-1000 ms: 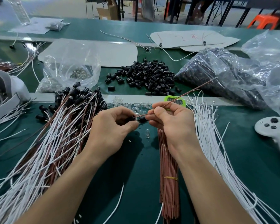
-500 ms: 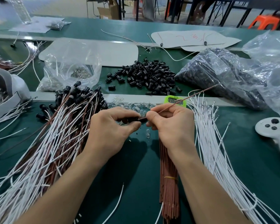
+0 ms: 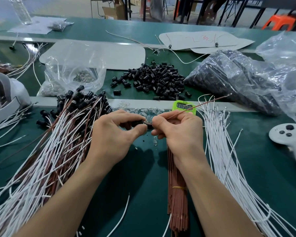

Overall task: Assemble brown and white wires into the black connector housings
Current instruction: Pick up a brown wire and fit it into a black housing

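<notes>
left hand pinching a black housing just in front of the green timer, right hand pinching a brown wire crossing over that timer, loose housings pile behind it

Green bench with black housings, white wires, banded brown wire bundle, plastic bags, white controller.

Brown wire, black housing, green table

Green workbench; grey floor beyond; cardboard box, orange stool, dark table legs.
</notes>
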`<state>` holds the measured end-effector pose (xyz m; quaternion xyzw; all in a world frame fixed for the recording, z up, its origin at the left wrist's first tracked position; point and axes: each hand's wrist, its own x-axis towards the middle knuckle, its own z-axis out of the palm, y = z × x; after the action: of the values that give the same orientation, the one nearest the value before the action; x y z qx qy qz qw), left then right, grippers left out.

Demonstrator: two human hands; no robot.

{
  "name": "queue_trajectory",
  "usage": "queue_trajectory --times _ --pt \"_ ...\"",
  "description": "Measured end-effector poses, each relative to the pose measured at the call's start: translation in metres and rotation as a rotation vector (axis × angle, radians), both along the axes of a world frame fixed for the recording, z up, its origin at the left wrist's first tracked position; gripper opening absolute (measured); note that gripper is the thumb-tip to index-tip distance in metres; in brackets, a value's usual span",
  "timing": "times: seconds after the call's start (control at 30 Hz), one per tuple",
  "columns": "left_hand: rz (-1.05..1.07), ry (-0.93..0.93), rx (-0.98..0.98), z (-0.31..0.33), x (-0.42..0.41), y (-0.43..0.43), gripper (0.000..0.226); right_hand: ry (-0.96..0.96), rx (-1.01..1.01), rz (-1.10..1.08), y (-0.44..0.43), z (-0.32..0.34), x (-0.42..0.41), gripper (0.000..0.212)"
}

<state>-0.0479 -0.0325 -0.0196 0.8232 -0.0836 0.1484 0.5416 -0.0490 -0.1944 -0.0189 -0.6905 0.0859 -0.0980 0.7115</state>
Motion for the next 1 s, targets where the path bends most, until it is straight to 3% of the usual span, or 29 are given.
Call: queue_trajectory --times 0.17,0.4,0.57,0.83,0.93,1.0 --pt "-0.047 -0.011 0.036 -0.0016 0.0002 -0.0028 0.022 0.03 0.162 0.104 -0.007 0.0049 0.002 0.013" --pt "-0.081 0.005 0.026 -0.0038 0.0011 -0.0018 0.016 0.008 -0.094 0.206 -0.0067 0.003 0.0011 0.021" --pt "-0.095 0.033 -0.046 -0.0039 -0.0017 -0.0026 0.026 0.06 0.069 0.196 -0.0013 0.0033 0.0002 0.018" --pt "-0.068 0.12 -0.21 -0.0034 0.0 -0.0049 0.025 0.02 0.124 0.22 -0.0046 0.0042 -0.0003 0.019" --pt "-0.084 0.095 -0.202 -0.0027 0.0009 -0.004 0.019 -0.012 0.049 0.217 -0.0033 0.0015 -0.0001 0.02" --pt "-0.071 0.059 -0.176 -0.0026 0.0004 -0.004 0.018 -0.038 -0.124 0.169 -0.0026 -0.0014 -0.0003 0.022"
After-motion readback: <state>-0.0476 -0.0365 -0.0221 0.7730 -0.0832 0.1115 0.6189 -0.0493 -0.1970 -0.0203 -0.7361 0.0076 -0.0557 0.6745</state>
